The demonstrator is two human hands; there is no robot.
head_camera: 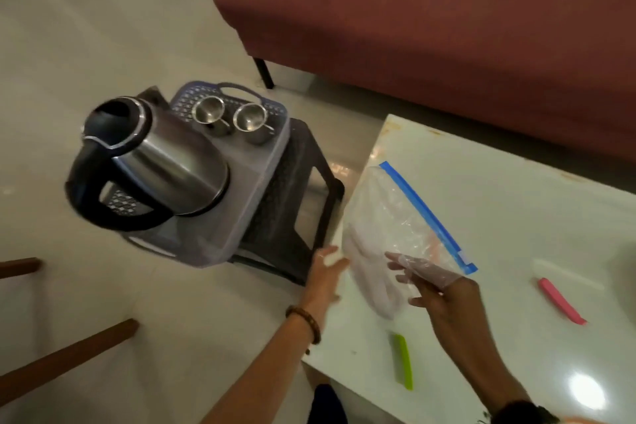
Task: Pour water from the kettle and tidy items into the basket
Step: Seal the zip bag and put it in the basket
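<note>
Your left hand [325, 268] reaches out with its fingers loosely spread, at the near-left corner of the white table [499, 217], touching the edge of the clear zip bag [389, 234]. Whether it grips the plastic cannot be told through the blur. A beaded bracelet [304, 320] circles that wrist. Your right hand [444, 289] lies over the table with the fingers spread and extended, their tips on the near end of the bag; it pinches nothing that can be seen. A dark band [523, 413] sits at that wrist.

The bag lies on the table's left part, its blue seal strip [426, 213] running along its right side. Nearer you on the table lies a green clip [402, 361], and to the bag's right a pink clip [561, 301], well apart from each other.

Left of the table, a dark plastic stool [296, 189] stands on the floor and carries the grey basket [254, 182]. Two steel cups [210, 112] [251, 120] stand upright side by side in the basket's far end. The steel kettle [155, 158] with its black handle sits in the basket's near end. Beyond the table is a maroon sofa [430, 10].
</note>
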